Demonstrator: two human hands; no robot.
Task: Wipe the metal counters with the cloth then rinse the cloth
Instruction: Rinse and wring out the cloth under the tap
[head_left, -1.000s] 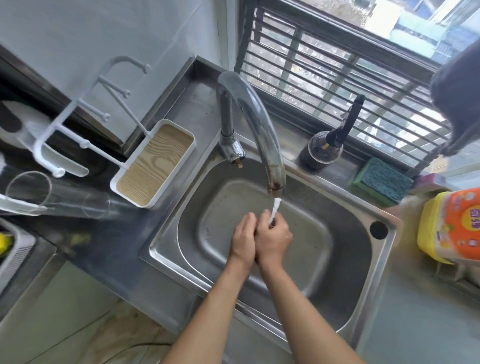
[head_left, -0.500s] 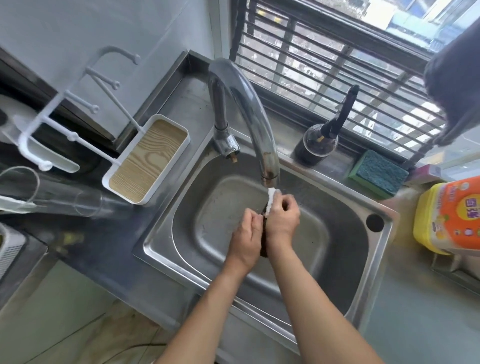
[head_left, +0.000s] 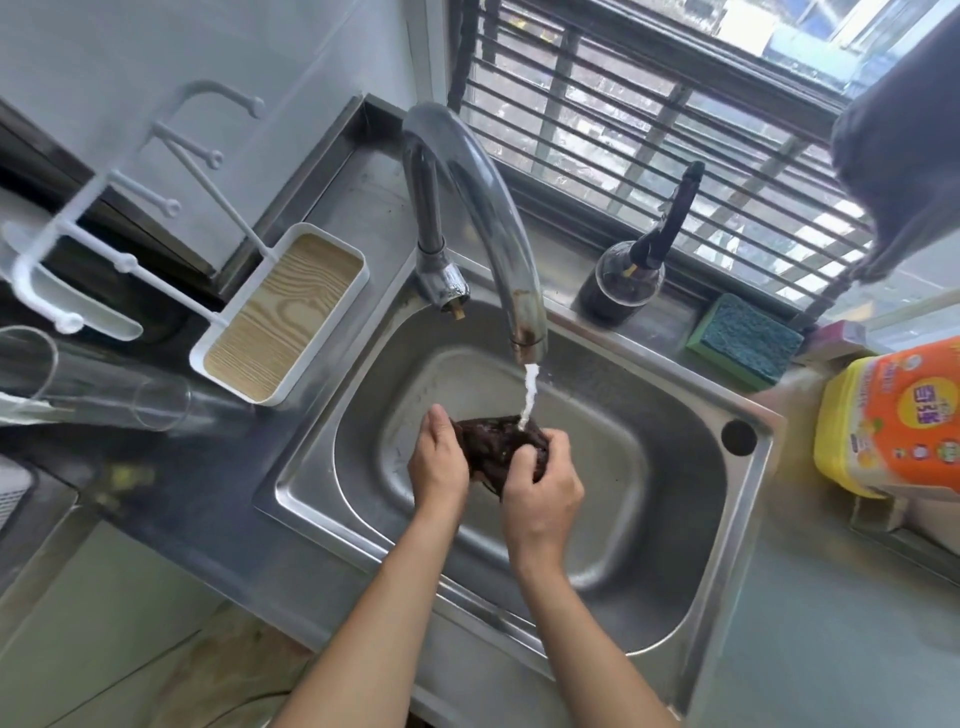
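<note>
Since half a second ago both hands have dropped lower in the sink (head_left: 748, 467) and spread apart, baring the dark cloth (head_left: 498, 447) stretched between them, over the basin under the tap (head_left: 483, 208). Water (head_left: 530, 395) strikes the cloth's upper edge, so working the bunched folds through the stream and squeezing low in the basin would, I judge, rinse it evenly and spare the table (head_left: 363, 218) from splashes. Forearms reach in from below. Left hand (head_left: 439, 467) grips the cloth's left end; right hand (head_left: 543, 493) curls around its right end.
</note>
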